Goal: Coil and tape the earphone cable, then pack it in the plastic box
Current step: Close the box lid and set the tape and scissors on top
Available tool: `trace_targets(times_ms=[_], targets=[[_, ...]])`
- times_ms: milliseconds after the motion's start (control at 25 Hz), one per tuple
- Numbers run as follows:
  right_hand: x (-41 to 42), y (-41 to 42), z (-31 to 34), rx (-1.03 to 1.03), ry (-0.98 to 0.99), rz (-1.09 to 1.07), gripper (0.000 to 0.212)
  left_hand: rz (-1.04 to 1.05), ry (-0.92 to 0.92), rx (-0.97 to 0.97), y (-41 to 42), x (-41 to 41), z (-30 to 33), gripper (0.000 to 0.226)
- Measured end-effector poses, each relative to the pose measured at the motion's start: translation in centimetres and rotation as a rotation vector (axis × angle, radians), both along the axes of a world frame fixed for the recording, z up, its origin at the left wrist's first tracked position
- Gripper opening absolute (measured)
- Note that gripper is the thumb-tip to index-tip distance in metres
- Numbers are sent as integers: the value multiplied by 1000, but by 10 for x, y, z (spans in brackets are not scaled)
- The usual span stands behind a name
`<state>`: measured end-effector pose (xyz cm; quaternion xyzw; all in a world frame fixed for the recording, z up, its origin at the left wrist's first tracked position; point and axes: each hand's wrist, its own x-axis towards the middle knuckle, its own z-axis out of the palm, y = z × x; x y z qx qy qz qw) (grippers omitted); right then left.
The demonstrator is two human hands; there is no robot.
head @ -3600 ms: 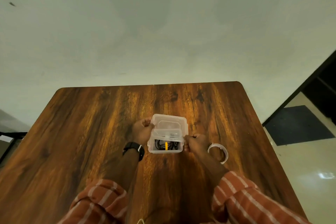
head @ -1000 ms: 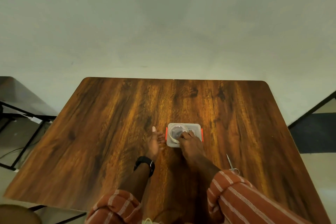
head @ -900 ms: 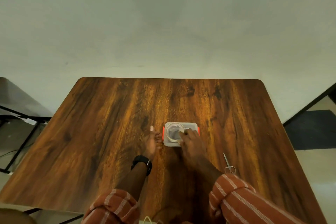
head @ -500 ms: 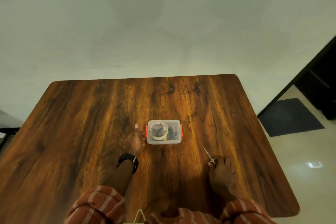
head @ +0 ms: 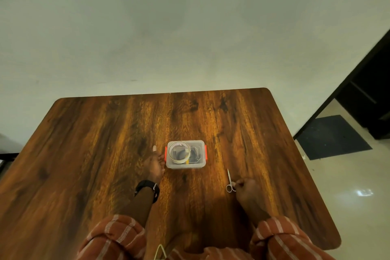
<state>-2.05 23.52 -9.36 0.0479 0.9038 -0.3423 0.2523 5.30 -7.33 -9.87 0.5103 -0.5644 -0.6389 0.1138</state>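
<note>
Plastic box (head: 185, 164) — lidded (tape roll (head: 179, 152) atop)

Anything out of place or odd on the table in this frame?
Only one oddity: the tape roll sits on the closed lid of the plastic box, over its left half, not on the table. Scissors lie flat beside the right hand. Nothing spilled or damaged.

- The plastic box (head: 185, 155), open and held at both ends 3.6 s ago, now sits lidded with its orange latches down
- The tape roll (head: 179, 152), then on the tabletop (head: 84, 143) at the box's 3 o'clock, now lies on the lid
- The right hand (head: 245, 189) has left the lid; its grip meets the scissors (head: 230, 181) at the box's 5 o'clock
</note>
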Motion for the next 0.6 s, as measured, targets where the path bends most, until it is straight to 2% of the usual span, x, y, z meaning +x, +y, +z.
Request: trace_targets(times_ms=[160,240,360,600], targets=[[-9,-54,28,-290,37,-175,7,50,44,78,15,4,39,49],[-14,-86,44,-363,53,-182,10,79,42,103,17,7,45,52],[-18,-116,54,-351,5,-98,6,73,31,88,22,13,59,52],[-17,-130,50,-222,-17,-69,20,107,72,128,24,12,55,46]])
